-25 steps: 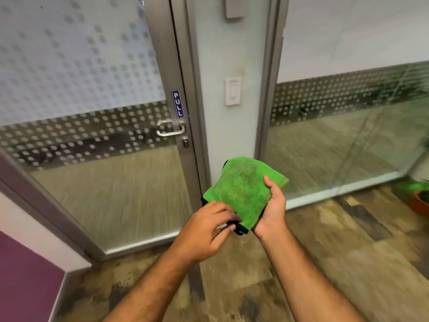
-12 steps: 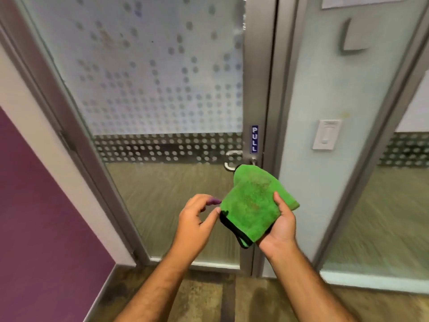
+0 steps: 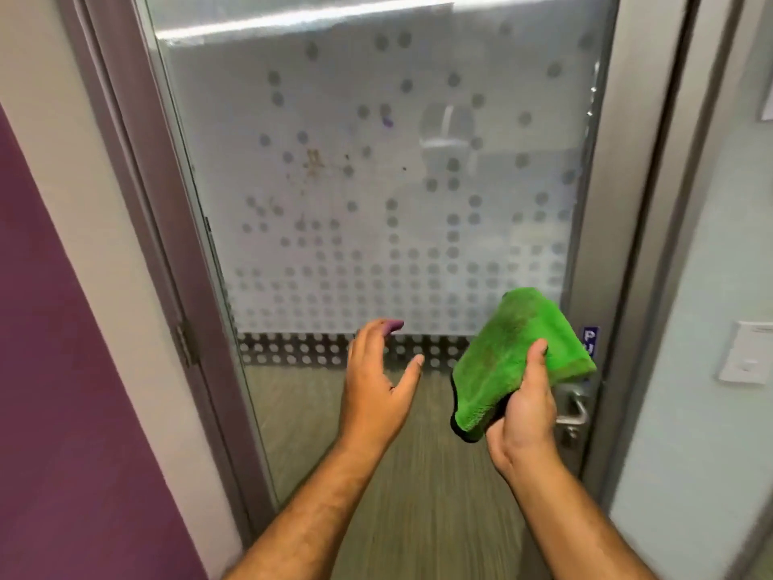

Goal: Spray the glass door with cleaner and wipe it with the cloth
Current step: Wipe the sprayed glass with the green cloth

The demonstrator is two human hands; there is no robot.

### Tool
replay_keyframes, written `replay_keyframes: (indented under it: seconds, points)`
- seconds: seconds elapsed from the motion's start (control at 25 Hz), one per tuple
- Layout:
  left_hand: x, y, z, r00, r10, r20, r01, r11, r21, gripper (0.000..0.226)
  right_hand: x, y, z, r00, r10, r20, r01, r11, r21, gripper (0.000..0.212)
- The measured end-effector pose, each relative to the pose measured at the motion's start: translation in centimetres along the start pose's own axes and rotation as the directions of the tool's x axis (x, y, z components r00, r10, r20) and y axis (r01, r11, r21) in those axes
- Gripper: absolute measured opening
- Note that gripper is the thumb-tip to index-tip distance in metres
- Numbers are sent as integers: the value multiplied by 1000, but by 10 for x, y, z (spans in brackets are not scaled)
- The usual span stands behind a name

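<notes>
The glass door [image 3: 376, 182] fills the view, frosted with a grey dot pattern above and clear below. Brown smudges [image 3: 313, 163] and a small purple mark [image 3: 387, 119] sit on the frosted part. My right hand [image 3: 527, 408] grips a folded green cloth [image 3: 518, 357] with a dark edge, held up in front of the door's right side near the handle. My left hand [image 3: 380, 383] is empty, fingers spread, a little left of the cloth and close to the glass. No spray bottle is in view.
A metal lever handle [image 3: 573, 412] and a blue PULL label [image 3: 589, 341] sit on the door's right stile. A purple wall [image 3: 62, 370] stands at the left, with a door hinge [image 3: 186, 343] on the frame. A white wall switch [image 3: 746, 353] is at the right.
My view has swung left and closer, from the side panel onto the door. My left hand has let go of the cloth and opened; my right hand alone holds the cloth.
</notes>
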State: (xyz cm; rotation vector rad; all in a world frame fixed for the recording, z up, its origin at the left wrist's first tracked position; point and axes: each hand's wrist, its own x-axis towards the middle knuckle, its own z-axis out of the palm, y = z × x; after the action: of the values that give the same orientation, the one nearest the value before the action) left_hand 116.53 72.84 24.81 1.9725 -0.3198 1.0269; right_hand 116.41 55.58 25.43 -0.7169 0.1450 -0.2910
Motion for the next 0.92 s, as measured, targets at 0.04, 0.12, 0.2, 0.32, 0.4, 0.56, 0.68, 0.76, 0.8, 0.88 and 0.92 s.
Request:
replay_keyframes:
  seconds: [0.04,0.12,0.2,0.32,0.4,0.56,0.68,0.76,0.8,0.88,0.92]
  points:
    - [21,-13,-15,1000,28,-11,-28,999,27,47,2,8,24,999,-48,-21,49,999,2,37]
    - [65,-40,-45,996,82,-25,-80,994,81,50,7,21,66,988,-151,-40,151,988,8,39]
    - [107,-60,-72,990,135,-51,-127,982,140,54,12,28,96,967,-246,-65,246,969,-21,45]
    - [177,-88,-110,973,193,-124,-167,966,197,63,24,39,136,933,-343,-108,327,934,-142,75]
    - [221,-105,-130,956,237,-172,-191,950,248,65,37,45,154,878,-475,-59,443,854,-273,95]
    - [290,-131,-157,938,292,-185,-213,911,353,71,68,40,187,681,-689,249,723,578,-378,102]
    - [332,-147,-173,934,312,-175,-203,865,459,77,112,24,214,511,-692,509,838,271,-473,84]
    - [356,-158,-184,937,306,-170,-173,828,534,81,139,10,235,424,-647,634,854,53,-517,80]
    - [364,-166,-188,937,310,-159,-168,801,574,83,152,5,244,398,-622,674,833,-61,-549,79]
    - [370,-182,-191,925,357,-128,-194,734,651,83,175,2,253,378,-592,712,721,-293,-627,82]
    - [371,-189,-189,914,388,-122,-212,711,671,82,185,5,256,371,-596,712,668,-361,-651,84]
